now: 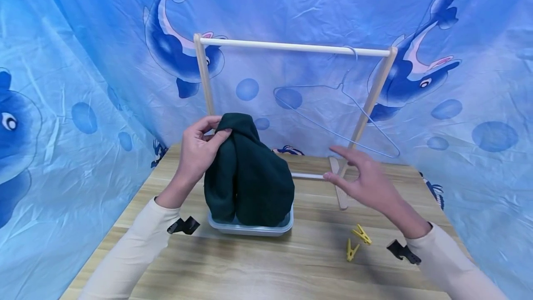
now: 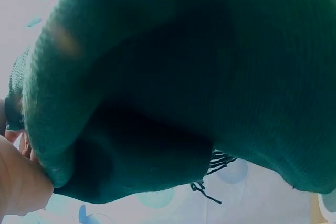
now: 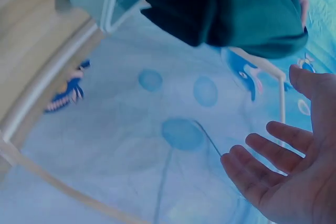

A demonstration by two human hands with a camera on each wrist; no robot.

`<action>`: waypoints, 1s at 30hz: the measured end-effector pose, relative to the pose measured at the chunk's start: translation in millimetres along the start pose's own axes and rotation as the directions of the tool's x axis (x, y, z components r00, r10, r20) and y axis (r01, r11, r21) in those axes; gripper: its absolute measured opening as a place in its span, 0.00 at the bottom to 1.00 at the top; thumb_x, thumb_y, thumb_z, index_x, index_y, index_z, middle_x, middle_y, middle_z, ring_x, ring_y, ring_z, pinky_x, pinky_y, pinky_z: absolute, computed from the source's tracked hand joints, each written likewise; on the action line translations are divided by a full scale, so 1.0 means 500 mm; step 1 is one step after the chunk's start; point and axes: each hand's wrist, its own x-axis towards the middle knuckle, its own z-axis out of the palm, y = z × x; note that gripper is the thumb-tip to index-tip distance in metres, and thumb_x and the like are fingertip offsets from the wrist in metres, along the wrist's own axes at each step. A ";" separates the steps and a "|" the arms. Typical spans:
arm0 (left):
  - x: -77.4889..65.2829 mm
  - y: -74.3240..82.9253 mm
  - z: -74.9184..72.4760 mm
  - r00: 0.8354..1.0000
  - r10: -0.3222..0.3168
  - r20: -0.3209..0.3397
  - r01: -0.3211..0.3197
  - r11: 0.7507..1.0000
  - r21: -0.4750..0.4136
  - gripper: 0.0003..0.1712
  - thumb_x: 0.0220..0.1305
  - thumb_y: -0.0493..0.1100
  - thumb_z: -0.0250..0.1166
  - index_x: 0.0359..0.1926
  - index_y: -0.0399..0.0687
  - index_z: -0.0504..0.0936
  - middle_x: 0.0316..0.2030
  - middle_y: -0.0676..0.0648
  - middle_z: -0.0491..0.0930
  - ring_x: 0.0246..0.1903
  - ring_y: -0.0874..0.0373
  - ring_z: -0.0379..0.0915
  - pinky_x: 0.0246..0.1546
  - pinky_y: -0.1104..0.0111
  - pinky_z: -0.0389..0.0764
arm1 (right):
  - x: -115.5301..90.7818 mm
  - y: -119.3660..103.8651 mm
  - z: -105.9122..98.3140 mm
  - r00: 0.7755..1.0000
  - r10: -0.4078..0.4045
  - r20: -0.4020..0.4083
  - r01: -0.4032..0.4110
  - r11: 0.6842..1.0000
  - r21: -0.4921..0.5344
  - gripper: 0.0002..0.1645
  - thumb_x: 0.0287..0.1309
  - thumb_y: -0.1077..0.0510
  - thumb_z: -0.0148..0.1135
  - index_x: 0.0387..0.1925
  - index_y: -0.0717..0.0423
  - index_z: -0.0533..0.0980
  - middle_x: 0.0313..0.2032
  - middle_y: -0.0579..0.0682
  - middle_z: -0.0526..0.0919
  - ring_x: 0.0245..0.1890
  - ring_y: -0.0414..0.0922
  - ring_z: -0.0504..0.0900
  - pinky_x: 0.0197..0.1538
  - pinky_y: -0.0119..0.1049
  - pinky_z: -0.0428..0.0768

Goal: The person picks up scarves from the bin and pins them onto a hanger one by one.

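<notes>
A dark green scarf [image 1: 262,179] hangs in folds from my left hand [image 1: 199,145], which pinches its top between thumb and fingers. The scarf's lower part hangs over a pale plastic tub [image 1: 251,230]; I cannot tell whether it touches the bottom. Dark fringe [image 2: 223,161] shows at its edge in the left wrist view. My right hand [image 1: 366,179] is held in the air right of the scarf, fingers extended and holding nothing. A light blue wire hanger [image 1: 320,128] hangs behind it from the rack's white rail [image 1: 291,46].
The rack's wooden side posts [image 1: 374,89] stand at the back of the wooden table [image 1: 266,267]. Two yellow clothespins [image 1: 351,250] lie on the table below my right hand. A blue curtain [image 1: 258,8] printed with dolphins surrounds the table's back and sides.
</notes>
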 end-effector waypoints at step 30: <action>0.004 0.002 0.013 1.000 0.024 0.013 -0.022 0.992 -0.127 0.11 0.67 0.33 0.68 0.50 0.38 0.86 0.46 0.44 0.86 0.36 0.58 0.84 0.45 0.69 0.83 | 0.098 0.124 -0.111 0.940 0.126 -0.317 -0.153 0.986 -0.062 0.30 0.61 0.48 0.73 0.58 0.63 0.81 0.55 0.67 0.82 0.54 0.64 0.80 0.48 0.63 0.79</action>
